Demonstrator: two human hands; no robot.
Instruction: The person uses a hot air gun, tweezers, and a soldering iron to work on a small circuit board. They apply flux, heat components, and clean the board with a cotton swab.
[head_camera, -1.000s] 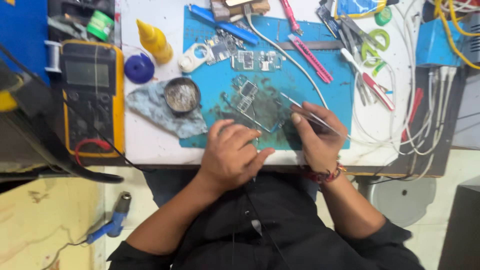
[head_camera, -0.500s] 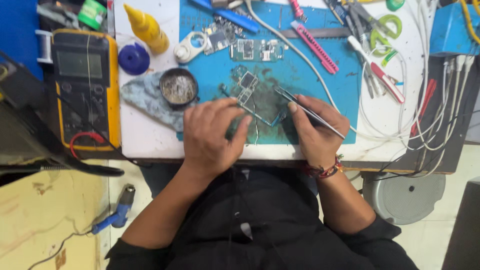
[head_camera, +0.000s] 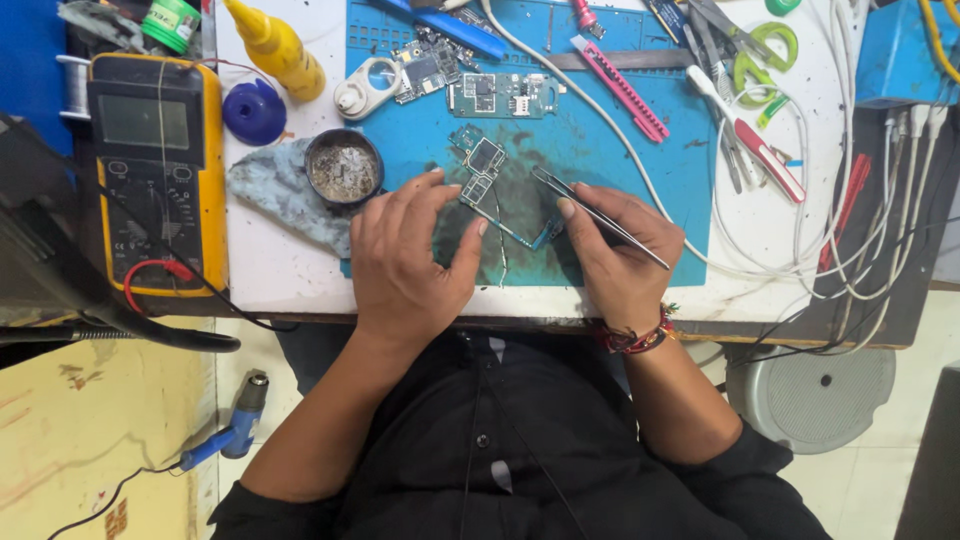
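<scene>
A small phone circuit board (head_camera: 487, 185) lies on the blue work mat (head_camera: 620, 180) near the table's front edge. My left hand (head_camera: 405, 265) rests on the mat with its fingertips touching the board's left and lower edge. My right hand (head_camera: 620, 255) holds metal tweezers (head_camera: 595, 215), whose tip points up-left and stops just right of the board. A second circuit board (head_camera: 500, 95) lies farther back on the mat.
A yellow multimeter (head_camera: 155, 170) sits at the left, with a yellow bottle (head_camera: 275, 45), a blue cap (head_camera: 253, 110) and a round tin (head_camera: 343, 167) on a grey cloth. Pink cutter (head_camera: 620, 88), hand tools (head_camera: 745, 110) and white cables (head_camera: 850, 230) crowd the right side.
My left hand has shifted a little and spread its fingers against the board. The view moved closer over the mat. The tweezers stay in my right hand.
</scene>
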